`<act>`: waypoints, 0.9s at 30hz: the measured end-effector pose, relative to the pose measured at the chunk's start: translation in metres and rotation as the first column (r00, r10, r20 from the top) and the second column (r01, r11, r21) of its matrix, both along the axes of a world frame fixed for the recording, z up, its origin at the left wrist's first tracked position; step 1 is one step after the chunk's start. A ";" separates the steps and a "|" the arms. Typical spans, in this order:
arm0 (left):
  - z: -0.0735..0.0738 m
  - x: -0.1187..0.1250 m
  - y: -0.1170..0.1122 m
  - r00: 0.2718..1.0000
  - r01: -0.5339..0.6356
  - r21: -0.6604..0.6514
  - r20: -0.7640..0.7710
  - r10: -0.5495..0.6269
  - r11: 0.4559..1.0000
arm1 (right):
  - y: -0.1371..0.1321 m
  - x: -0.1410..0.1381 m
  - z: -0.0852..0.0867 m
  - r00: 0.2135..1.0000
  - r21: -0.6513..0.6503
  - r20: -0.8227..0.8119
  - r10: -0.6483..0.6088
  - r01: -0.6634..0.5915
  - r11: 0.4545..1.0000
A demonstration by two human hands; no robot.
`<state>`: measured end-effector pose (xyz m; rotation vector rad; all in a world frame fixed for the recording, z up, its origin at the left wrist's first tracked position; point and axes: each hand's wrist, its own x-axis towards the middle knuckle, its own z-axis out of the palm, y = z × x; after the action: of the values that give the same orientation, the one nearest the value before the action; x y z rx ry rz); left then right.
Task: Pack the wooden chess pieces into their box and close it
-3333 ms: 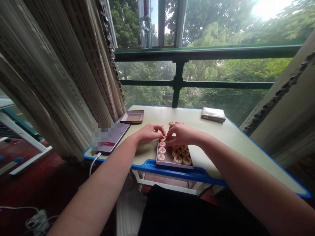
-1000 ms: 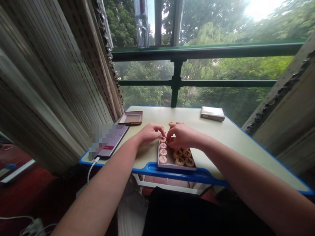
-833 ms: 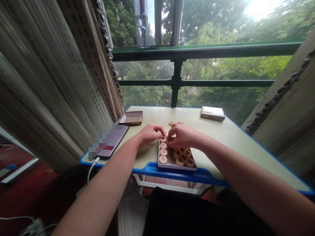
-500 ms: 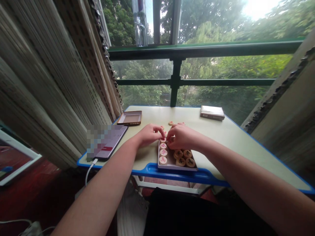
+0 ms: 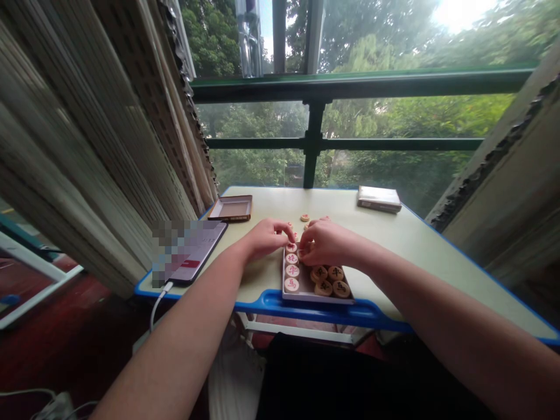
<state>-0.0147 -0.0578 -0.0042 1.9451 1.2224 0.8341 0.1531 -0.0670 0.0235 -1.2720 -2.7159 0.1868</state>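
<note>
A shallow grey tray (image 5: 289,296) at the desk's near edge holds several round wooden chess discs (image 5: 324,280), some marked in red, some in black. My left hand (image 5: 265,238) hovers at the tray's far left corner, fingers pinched together on a red-marked disc (image 5: 291,248). My right hand (image 5: 326,242) is curled over the tray's far end, fingertips meeting the left hand's; what it grips is hidden. A loose disc (image 5: 304,218) lies on the desk just beyond the hands.
The cream desk with a blue rim (image 5: 406,239) stands against a window with green rails. On it lie a phone (image 5: 192,251) with a white cable at left, a brown box lid (image 5: 231,208) at back left, and a closed box (image 5: 378,198) at back right. Blinds hang left.
Both hands have stayed at the tray's far end with only small finger movements. The camera has shifted slightly, so the desk sits a little lower in view.
</note>
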 end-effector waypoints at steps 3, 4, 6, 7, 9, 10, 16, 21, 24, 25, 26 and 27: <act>0.001 0.001 -0.001 1.000 0.000 0.004 0.014 0.000 1.000 | 0.002 0.001 -0.002 1.000 0.002 0.005 -0.002 0.002 1.000; 0.001 0.001 -0.001 1.000 0.002 0.007 0.020 -0.003 1.000 | 0.002 0.001 -0.003 1.000 0.002 0.003 0.000 0.000 1.000; 0.002 0.002 -0.002 1.000 0.003 0.012 0.026 -0.004 1.000 | 0.002 0.001 -0.004 1.000 0.011 -0.001 0.007 -0.007 1.000; 0.002 0.002 -0.003 1.000 0.002 0.013 0.026 -0.002 1.000 | 0.002 0.001 -0.004 1.000 0.023 -0.002 0.008 -0.008 1.000; 0.002 0.002 -0.003 1.000 -0.002 0.014 0.019 0.002 1.000 | 0.002 0.000 -0.004 1.000 0.052 0.002 0.012 -0.012 0.999; 0.002 0.002 -0.003 1.000 -0.003 0.015 0.017 0.003 1.000 | 0.002 0.000 -0.004 1.000 0.064 0.005 0.013 -0.013 0.998; 0.002 0.002 -0.003 1.000 -0.007 0.007 0.022 0.007 1.000 | -0.001 -0.002 -0.003 1.000 0.076 0.014 -0.007 0.006 0.997; 0.001 0.001 0.000 1.000 0.004 0.028 0.018 -0.005 1.000 | -0.003 -0.002 0.002 0.999 0.056 0.009 -0.038 0.037 0.998; -0.002 -0.002 0.005 1.000 -0.008 0.039 0.022 0.007 0.999 | 0.009 0.005 0.008 0.995 0.018 -0.042 -0.091 0.092 0.996; -0.004 -0.003 0.008 0.999 -0.041 0.046 0.025 0.039 0.998 | 0.016 0.009 0.009 0.990 0.017 -0.066 -0.126 0.127 0.992; -0.006 -0.004 0.011 0.995 -0.097 0.060 0.024 0.096 0.993 | 0.025 0.014 0.010 0.979 0.044 -0.091 -0.184 0.189 0.981; -0.008 -0.005 0.014 0.987 -0.162 0.083 0.012 0.162 0.983 | 0.033 0.020 0.010 0.962 0.090 -0.109 -0.250 0.260 0.961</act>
<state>-0.0197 -0.0439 -0.0123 1.9271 1.3771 0.9868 0.1729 -0.0339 0.0335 -1.5236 -2.4177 0.0764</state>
